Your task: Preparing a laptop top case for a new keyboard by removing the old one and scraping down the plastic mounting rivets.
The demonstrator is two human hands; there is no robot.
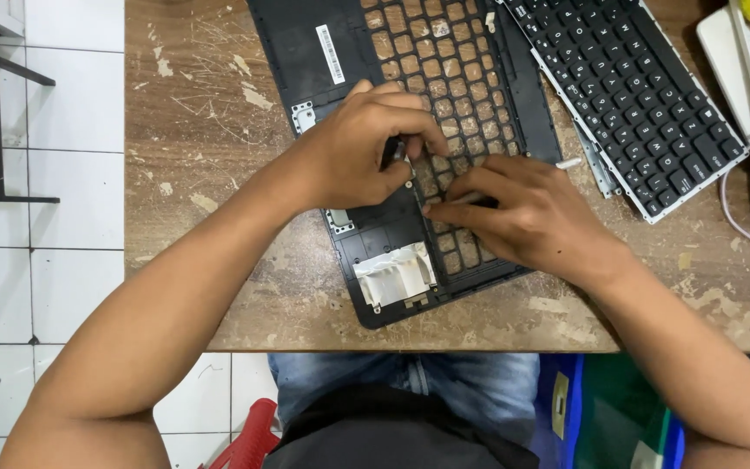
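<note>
A black plastic laptop top cover with an empty grid of key openings lies face down on the scarred wooden table, its long axis running from 11 to 5 o'clock. The left hand pinches a small dark part at the grid's edge. The right hand presses flat fingers on the grid. At 2 o'clock rests a loose black keyboard.

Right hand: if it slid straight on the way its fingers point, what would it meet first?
The right hand points left across the black laptop frame; it would likely meet the left hand first, close by.
</note>
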